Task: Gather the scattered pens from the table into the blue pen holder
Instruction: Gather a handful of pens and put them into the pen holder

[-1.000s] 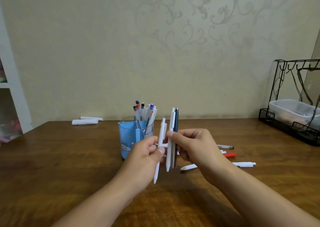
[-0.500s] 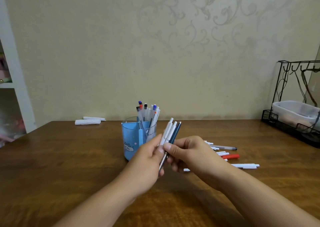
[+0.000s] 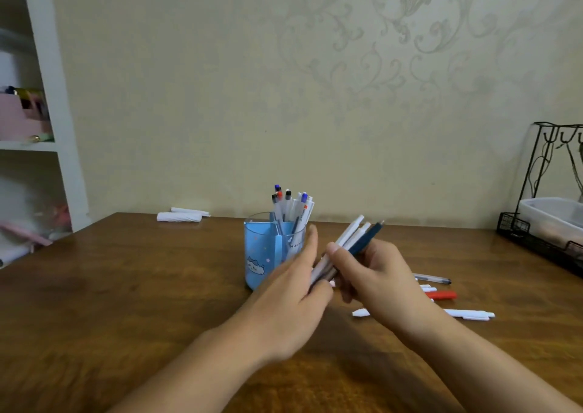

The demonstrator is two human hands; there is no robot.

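Since the earlier frame the left hand point(image 3: 293, 289) has let go and flattened against the pen bundle point(image 3: 348, 243), which the right hand point(image 3: 372, 273) grips tilted, seemingly to square their ends before the blue pen holder point(image 3: 268, 251) just beyond, while loose pens point(image 3: 467, 313) lie on the bench point(image 3: 126, 302).

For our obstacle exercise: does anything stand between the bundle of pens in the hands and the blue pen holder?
Only the left hand, open between the pens in the right hand and the blue pen holder; nothing else visible does.
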